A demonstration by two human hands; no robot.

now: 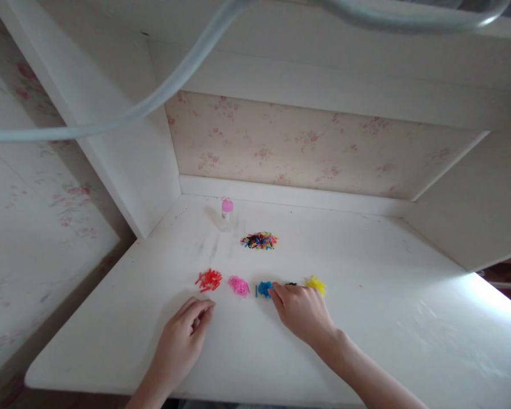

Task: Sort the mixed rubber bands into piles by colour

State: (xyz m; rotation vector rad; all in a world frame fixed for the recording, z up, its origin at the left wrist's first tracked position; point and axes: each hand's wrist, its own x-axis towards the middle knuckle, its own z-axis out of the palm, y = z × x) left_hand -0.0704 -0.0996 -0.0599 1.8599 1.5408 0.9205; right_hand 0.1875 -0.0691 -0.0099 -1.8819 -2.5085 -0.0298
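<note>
My right hand [304, 312] reaches over the row of small piles, its fingertips at the edge of a blue pile [264, 289] of what look like small rubber bands. Its fingers are bent and pressed together, and what is in them, if anything, is hidden. Behind its knuckles a black pile [291, 283] is mostly covered, with a yellow pile [316, 284] just right of it. My left hand [183, 335] rests on the table, thumb and forefinger meeting at the tips, below a red pile [209, 280]. Between the hands lies a pink pile [239, 286].
A mixed multicoloured pile [259, 241] lies farther back on the white table [366, 341]. Behind it to the left stands a small clear bottle [226, 216] with a pink top. A pale cable [153, 102] crosses the upper view. White panels [123, 142] enclose the back.
</note>
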